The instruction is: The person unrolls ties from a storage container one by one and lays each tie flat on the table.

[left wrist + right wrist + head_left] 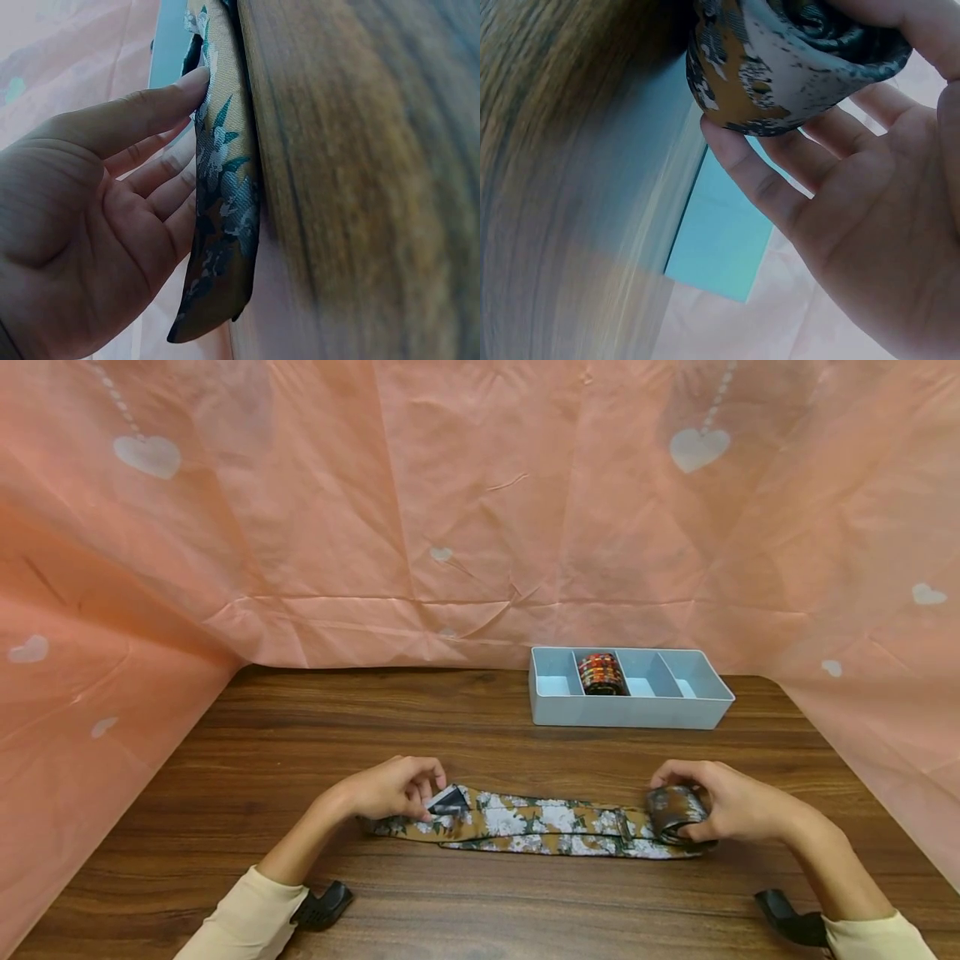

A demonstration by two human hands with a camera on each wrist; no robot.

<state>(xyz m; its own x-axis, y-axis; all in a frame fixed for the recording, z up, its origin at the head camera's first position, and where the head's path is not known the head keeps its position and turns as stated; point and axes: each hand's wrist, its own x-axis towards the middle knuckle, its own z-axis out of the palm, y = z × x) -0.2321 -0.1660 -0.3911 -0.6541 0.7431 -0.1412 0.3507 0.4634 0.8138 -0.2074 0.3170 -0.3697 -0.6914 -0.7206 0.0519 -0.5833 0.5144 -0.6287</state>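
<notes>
A mustard necktie (557,817) with white flowers and dark green leaves lies stretched across the table, its two lengths one along the other. At its left part, my left hand (393,787) pinches the edge between thumb and fingers, where a dark lining patch (449,800) shows. In the left wrist view, one end of the tie (225,217) hangs past the fingers. My right hand (738,800) grips the rolled-up part of the tie (675,808), thumb in front and fingers behind. The coiled layers (817,26) show in the right wrist view.
Behind the right hand stands a light blue box (622,712) with several compartments. One of them holds a rolled colourful patterned tie (601,673). Pink cloth (465,510) with white hearts encloses the brown wooden table (360,718) at the back and sides.
</notes>
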